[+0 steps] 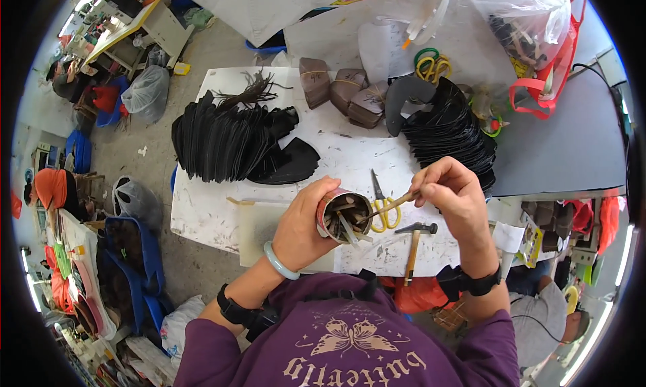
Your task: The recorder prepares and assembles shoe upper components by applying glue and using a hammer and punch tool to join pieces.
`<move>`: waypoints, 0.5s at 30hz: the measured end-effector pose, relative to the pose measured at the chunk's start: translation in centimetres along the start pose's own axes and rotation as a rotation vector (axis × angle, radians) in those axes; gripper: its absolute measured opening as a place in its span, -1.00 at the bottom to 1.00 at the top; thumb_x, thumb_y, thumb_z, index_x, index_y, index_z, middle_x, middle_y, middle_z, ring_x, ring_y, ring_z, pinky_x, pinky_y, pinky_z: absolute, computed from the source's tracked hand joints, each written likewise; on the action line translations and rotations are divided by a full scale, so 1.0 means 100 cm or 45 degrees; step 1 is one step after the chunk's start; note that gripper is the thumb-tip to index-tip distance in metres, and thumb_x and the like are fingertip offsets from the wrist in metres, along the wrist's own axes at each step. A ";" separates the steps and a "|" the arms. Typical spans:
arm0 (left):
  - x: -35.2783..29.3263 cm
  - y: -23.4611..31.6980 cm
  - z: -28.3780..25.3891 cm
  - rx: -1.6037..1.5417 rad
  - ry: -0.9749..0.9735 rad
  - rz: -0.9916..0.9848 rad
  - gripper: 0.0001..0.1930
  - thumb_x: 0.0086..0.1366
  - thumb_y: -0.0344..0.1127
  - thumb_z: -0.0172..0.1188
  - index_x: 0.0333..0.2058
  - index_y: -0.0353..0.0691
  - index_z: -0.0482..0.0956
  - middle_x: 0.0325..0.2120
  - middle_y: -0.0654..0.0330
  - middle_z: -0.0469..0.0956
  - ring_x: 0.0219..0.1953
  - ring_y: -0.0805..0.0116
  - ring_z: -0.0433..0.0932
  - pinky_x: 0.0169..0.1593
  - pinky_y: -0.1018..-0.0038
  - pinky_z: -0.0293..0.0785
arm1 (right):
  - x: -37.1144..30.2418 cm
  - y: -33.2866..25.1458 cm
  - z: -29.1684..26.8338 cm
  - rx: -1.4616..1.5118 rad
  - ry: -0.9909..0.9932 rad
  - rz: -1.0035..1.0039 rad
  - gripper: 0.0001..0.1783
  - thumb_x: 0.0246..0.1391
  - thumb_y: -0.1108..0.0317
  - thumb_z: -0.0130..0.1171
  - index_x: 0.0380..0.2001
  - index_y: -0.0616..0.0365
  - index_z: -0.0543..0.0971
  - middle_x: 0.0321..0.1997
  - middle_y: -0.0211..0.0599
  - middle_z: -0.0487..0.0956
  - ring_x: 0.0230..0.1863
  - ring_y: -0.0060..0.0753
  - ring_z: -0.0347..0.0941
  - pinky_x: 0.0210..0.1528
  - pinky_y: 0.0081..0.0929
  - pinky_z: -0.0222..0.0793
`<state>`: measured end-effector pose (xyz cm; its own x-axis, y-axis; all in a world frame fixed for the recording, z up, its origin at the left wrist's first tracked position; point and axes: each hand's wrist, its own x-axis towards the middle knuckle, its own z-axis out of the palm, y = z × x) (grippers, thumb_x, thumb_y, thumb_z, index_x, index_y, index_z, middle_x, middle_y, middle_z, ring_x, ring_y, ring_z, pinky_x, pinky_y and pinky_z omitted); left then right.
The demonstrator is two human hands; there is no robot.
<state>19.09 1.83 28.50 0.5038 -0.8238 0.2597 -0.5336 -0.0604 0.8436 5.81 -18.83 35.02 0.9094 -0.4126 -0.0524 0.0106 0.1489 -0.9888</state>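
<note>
Floor (219, 54) is grey and stained, extending along the left of a white worktable (195, 215) whose surface bears dark smudges. A pale bench with yellow edging (161, 40) stands at upper left; a flat grey surface (565, 148) lies at right. Bright strip lights (595, 336) show near both side rims.

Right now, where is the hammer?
In the head view, the hammer lies right of centre on the white table, by the edge nearest the person, just below and right of the nearer yellow-handled scissors and below the right hand.
</note>
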 end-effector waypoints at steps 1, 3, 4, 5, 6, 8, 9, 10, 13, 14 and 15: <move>0.001 -0.001 0.002 -0.021 -0.009 -0.008 -0.19 -0.26 -0.47 0.45 0.04 -0.23 0.26 0.00 0.05 0.35 0.06 0.11 0.37 0.10 0.38 0.31 | -0.002 0.006 -0.006 0.196 0.082 0.101 -0.89 -0.02 0.46 0.18 -0.45 0.19 0.44 -0.38 -0.24 0.53 -0.37 -0.42 0.50 -0.35 -0.60 0.39; 0.005 0.000 0.007 -0.054 -0.016 -0.015 -0.19 -0.26 -0.49 0.44 0.05 -0.23 0.26 0.00 0.05 0.36 0.06 0.11 0.37 0.10 0.38 0.30 | -0.007 0.015 -0.013 0.458 0.214 0.234 -0.90 0.04 0.42 0.12 -0.43 0.16 0.41 -0.38 -0.20 0.55 -0.37 -0.35 0.55 -0.35 -0.56 0.43; 0.007 0.000 0.010 -0.078 -0.017 -0.028 -0.20 -0.26 -0.51 0.43 0.05 -0.23 0.26 0.00 0.06 0.36 0.07 0.11 0.37 0.10 0.38 0.30 | -0.009 0.020 -0.015 0.538 0.275 0.273 -0.90 0.04 0.41 0.12 -0.42 0.15 0.42 -0.40 -0.22 0.55 -0.38 -0.36 0.54 -0.36 -0.57 0.43; 0.010 0.003 0.012 -0.067 -0.024 -0.022 -0.20 -0.27 -0.55 0.40 0.05 -0.23 0.26 0.00 0.06 0.36 0.07 0.12 0.36 0.10 0.39 0.30 | -0.012 0.025 -0.017 0.591 0.296 0.289 -0.91 0.04 0.41 0.12 -0.42 0.15 0.42 -0.39 -0.22 0.55 -0.38 -0.37 0.54 -0.37 -0.57 0.43; 0.012 0.003 0.015 -0.074 -0.038 -0.017 -0.20 -0.27 -0.55 0.40 0.05 -0.23 0.26 0.00 0.06 0.36 0.07 0.12 0.36 0.10 0.39 0.30 | -0.014 0.030 -0.020 0.644 0.319 0.305 -0.91 0.04 0.40 0.12 -0.41 0.14 0.42 -0.38 -0.22 0.55 -0.37 -0.38 0.54 -0.37 -0.57 0.43; 0.015 0.004 0.022 -0.069 -0.046 -0.036 -0.18 -0.29 -0.57 0.40 0.05 -0.24 0.25 0.01 0.07 0.34 0.08 0.14 0.36 0.11 0.40 0.30 | -0.018 0.035 -0.025 0.701 0.349 0.322 -0.91 0.05 0.40 0.11 -0.41 0.13 0.43 -0.37 -0.22 0.55 -0.37 -0.39 0.54 -0.37 -0.57 0.43; 0.017 0.003 0.025 -0.077 -0.063 -0.031 -0.18 -0.29 -0.57 0.40 0.05 -0.24 0.25 0.01 0.07 0.34 0.08 0.14 0.36 0.11 0.40 0.30 | -0.020 0.037 -0.028 0.756 0.363 0.341 -0.92 0.05 0.39 0.11 -0.40 0.12 0.43 -0.35 -0.22 0.54 -0.36 -0.40 0.53 -0.37 -0.56 0.43; 0.018 0.001 0.029 -0.095 -0.068 -0.030 -0.18 -0.27 -0.58 0.40 0.06 -0.24 0.23 0.01 0.08 0.33 0.07 0.18 0.37 0.10 0.42 0.31 | -0.022 0.041 -0.031 0.758 0.385 0.336 -0.92 0.05 0.39 0.11 -0.40 0.12 0.43 -0.35 -0.22 0.54 -0.36 -0.40 0.53 -0.37 -0.56 0.43; 0.025 -0.005 0.047 -0.223 -0.087 -0.075 -0.19 -0.23 -0.56 0.41 0.06 -0.23 0.20 0.00 0.10 0.32 0.03 0.25 0.39 0.08 0.44 0.34 | -0.029 0.052 -0.043 0.953 0.420 0.368 -0.90 0.06 0.37 0.10 -0.36 0.12 0.44 -0.33 -0.24 0.53 -0.34 -0.44 0.51 -0.32 -0.58 0.43; 0.026 -0.008 0.053 -0.307 -0.073 -0.139 -0.19 -0.20 -0.55 0.41 0.06 -0.23 0.18 -0.01 0.11 0.32 0.01 0.29 0.39 0.06 0.45 0.36 | -0.032 0.054 -0.046 0.984 0.459 0.386 -0.89 0.07 0.37 0.10 -0.34 0.12 0.44 -0.33 -0.25 0.54 -0.33 -0.44 0.51 -0.31 -0.58 0.42; 0.029 -0.013 0.059 -0.227 -0.056 -0.108 -0.22 -0.16 -0.52 0.41 0.05 -0.23 0.16 -0.04 0.12 0.32 -0.03 0.35 0.40 0.01 0.48 0.38 | -0.035 0.057 -0.050 1.029 0.479 0.396 -0.88 0.07 0.37 0.10 -0.33 0.12 0.43 -0.33 -0.26 0.54 -0.33 -0.44 0.51 -0.31 -0.57 0.42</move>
<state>17.25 -3.81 25.37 0.5095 -0.8442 0.1663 -0.3595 -0.0333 0.9325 0.62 -21.01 28.89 0.7275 -0.4913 -0.4789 0.2032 0.8210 -0.5336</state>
